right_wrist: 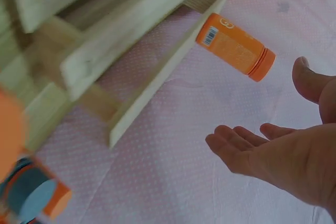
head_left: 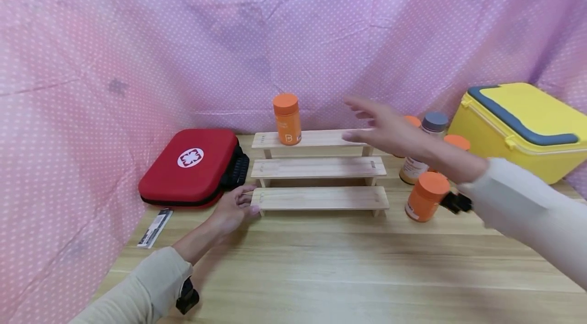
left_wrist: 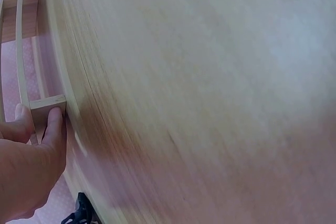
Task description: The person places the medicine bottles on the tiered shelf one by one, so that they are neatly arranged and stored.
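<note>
A three-tier wooden display stand stands on the table. At its lower left end my left hand grips the stand; the left wrist view shows the thumb and fingers of this hand pinching the board and its end support. An orange bottle with an orange lid stands upright on the left part of the top tier. My right hand hovers near the top tier's right end. In the right wrist view this hand holds nothing, its fingers extended and thumb apart, and the orange bottle is nearby.
Right of the stand are several bottles, including an orange one in front and a grey-lidded one. A yellow box stands behind them. On the left lie a red case and a small white packet. Pink dotted cloth hangs behind.
</note>
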Demonstrator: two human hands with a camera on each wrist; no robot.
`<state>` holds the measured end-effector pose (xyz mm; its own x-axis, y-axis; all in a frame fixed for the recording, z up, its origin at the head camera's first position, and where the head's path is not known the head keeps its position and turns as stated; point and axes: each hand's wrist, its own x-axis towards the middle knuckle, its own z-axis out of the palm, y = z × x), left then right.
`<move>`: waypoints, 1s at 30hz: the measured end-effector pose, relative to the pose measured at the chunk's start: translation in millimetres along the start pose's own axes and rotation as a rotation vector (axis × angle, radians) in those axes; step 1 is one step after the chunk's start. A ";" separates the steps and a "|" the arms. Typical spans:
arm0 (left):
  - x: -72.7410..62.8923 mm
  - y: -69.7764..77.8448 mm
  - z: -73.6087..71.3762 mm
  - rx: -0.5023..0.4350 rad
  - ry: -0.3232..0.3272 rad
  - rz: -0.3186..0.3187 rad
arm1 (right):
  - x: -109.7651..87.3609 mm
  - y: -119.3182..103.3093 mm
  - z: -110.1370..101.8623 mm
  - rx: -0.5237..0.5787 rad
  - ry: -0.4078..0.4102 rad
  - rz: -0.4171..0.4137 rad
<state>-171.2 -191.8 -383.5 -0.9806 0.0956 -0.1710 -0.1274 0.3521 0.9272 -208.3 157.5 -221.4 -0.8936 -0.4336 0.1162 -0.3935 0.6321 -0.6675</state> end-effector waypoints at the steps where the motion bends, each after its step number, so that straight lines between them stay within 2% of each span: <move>1: 0.0 0.1 0.1 0.002 -0.003 0.000 | -11.2 5.3 -2.9 -0.018 0.025 0.002; 6: -0.8 0.4 0.5 0.009 -0.004 -0.003 | -58.5 39.0 -15.3 -0.103 0.116 0.039; 12: -0.6 0.1 0.0 0.006 0.000 0.007 | -89.6 80.2 -26.5 -0.127 0.139 0.095; 17: -0.2 -0.1 1.1 -0.024 -0.005 0.004 | -108.2 105.2 -29.5 -0.115 0.141 0.137; 21: -0.9 0.7 2.4 -0.061 -0.003 -0.003 | -119.5 122.1 -26.1 -0.118 0.114 0.172; 27: -1.3 1.9 1.8 -0.046 0.001 -0.011 | -124.9 136.7 -16.0 -0.098 0.063 0.183; 30: -1.8 1.7 1.6 -0.024 0.000 0.004 | -125.5 140.1 -12.7 -0.064 0.045 0.172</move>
<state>-169.4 -190.0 -382.2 -0.9812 0.0967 -0.1670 -0.1269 0.3289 0.9358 -154.0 308.6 -320.2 -0.9572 -0.2870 0.0380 -0.2454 0.7348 -0.6324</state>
